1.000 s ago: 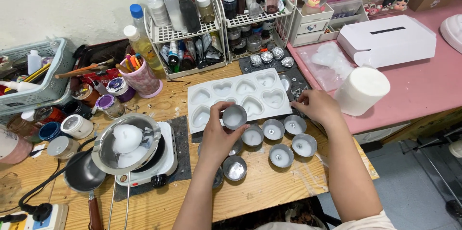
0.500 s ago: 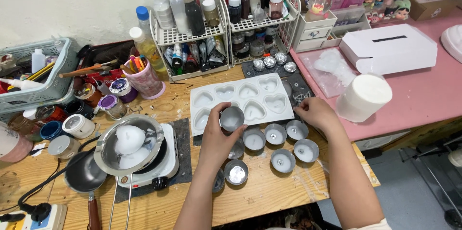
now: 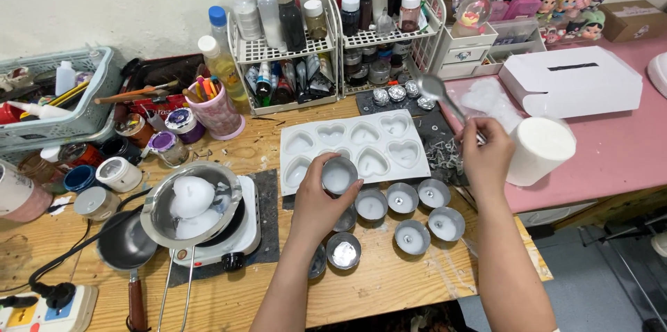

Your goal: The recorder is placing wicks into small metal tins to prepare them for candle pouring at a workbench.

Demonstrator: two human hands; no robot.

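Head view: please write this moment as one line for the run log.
left hand: holds small metal cup | right hand: holds metal spoon, raised | below: heart mould | table: more metal cups

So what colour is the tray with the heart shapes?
The heart tray is white, seen clearly in the head view.

Cluttered wooden table (image 3: 229, 148): heart mould (image 3: 354, 148), hotplate (image 3: 229, 235), tins (image 3: 406, 198).

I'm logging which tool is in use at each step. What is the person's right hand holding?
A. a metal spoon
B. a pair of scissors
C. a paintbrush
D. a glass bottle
A: the right hand grips the handle of a metal spoon, its bowl raised over the dark mat beyond the white heart mould, while the left hand holds a small round tin.
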